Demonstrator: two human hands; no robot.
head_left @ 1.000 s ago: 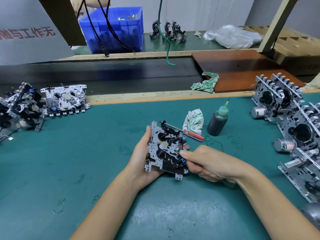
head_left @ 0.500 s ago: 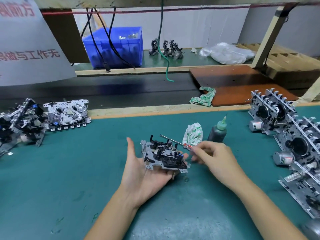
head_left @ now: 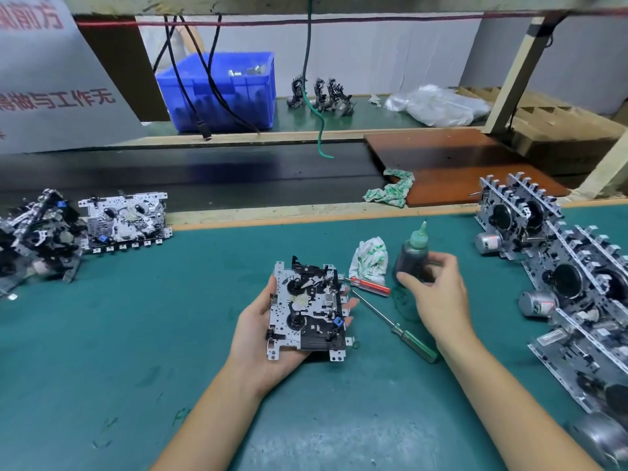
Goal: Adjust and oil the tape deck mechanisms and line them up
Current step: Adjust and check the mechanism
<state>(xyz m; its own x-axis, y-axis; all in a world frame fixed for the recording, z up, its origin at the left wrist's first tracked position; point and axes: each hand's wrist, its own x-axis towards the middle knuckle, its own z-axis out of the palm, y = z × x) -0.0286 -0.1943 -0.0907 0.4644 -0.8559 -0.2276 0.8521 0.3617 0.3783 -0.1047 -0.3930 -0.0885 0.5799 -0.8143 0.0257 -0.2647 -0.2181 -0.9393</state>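
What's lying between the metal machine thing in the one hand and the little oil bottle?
In the head view, a red-handled screwdriver and a crumpled white-and-green rag lie between the tape deck mechanism and the oil bottle.

The hanging grey sign point(head_left: 51, 79) reads "前方" and "与工作无".
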